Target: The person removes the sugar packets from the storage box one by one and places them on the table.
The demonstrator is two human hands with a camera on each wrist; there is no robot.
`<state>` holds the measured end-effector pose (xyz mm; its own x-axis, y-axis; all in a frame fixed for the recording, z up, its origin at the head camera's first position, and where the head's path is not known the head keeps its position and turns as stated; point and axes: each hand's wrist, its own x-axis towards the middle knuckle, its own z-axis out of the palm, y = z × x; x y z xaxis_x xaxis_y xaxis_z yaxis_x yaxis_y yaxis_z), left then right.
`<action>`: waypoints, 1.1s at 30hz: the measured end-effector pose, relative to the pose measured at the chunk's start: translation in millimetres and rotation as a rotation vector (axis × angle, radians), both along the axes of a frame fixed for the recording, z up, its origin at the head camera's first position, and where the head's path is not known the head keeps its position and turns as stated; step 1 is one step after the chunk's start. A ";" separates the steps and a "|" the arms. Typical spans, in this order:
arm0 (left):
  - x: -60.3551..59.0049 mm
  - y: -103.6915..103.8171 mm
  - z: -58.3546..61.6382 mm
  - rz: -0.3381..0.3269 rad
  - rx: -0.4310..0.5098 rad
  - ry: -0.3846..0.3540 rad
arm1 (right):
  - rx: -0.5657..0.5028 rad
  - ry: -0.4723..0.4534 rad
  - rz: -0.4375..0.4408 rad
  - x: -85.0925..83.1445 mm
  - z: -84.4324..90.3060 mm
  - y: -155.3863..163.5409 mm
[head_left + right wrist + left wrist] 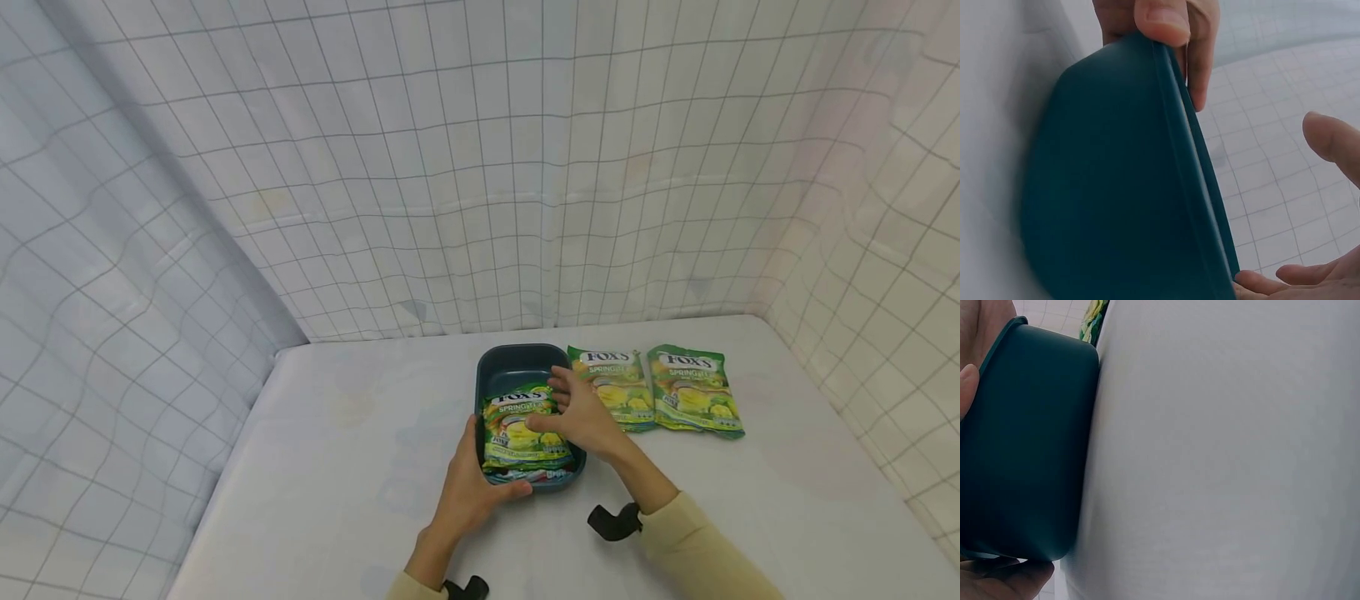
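Note:
A dark teal bin point(516, 357) stands on the white table and holds a green Fox's candy bag point(516, 432) lying on top of other packets. My left hand point(480, 487) grips the bin's near left corner, with the thumb point(966, 381) on the rim and the fingers point(1004, 581) against the outer wall. My right hand point(576, 410) hovers over the bag's right side with its fingers spread and relaxed, at most touching the bag. In the right wrist view the bin's wall point(1110, 200) fills the frame and the right fingers point(1335, 144) hold nothing.
Two more green candy bags point(617, 388) point(694, 392) lie flat side by side just right of the bin. Grid-patterned curtains point(480, 167) close off the table at the back and on both sides. Bare tabletop point(352, 433) stretches left of the bin.

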<state>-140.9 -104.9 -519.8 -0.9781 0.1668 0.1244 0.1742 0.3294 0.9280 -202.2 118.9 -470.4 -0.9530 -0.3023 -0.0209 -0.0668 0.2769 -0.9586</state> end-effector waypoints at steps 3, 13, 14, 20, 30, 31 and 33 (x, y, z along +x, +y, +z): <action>-0.1 -0.2 -0.5 0.000 0.000 0.000 | 0.028 -0.007 -0.012 2.1 0.6 -3.7; -0.6 -0.4 -1.6 -0.012 -0.014 0.023 | 0.209 -0.025 -0.031 2.0 1.3 -10.9; -0.5 -0.4 -1.5 -0.010 -0.015 0.020 | 0.220 -0.021 -0.029 1.9 1.3 -11.7; 0.0 -0.1 -0.5 0.006 -0.016 0.005 | 0.271 -0.014 -0.041 1.7 2.2 -17.7; 2.7 0.6 -0.2 0.036 -0.048 -0.042 | 0.313 -0.039 -0.072 1.4 -1.7 -24.6; 2.7 0.7 -0.2 0.037 -0.050 -0.043 | 0.314 -0.038 -0.076 1.9 -1.8 -25.0; 3.2 0.7 0.1 0.040 -0.054 -0.042 | 0.320 -0.033 -0.082 3.0 -1.7 -25.9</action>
<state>-137.7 -104.2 -519.7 -0.9883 0.1329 0.0754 0.1215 0.3851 0.9148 -199.2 93.0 -472.1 -0.9712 -0.1972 -0.1340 -0.0018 0.5678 -0.8231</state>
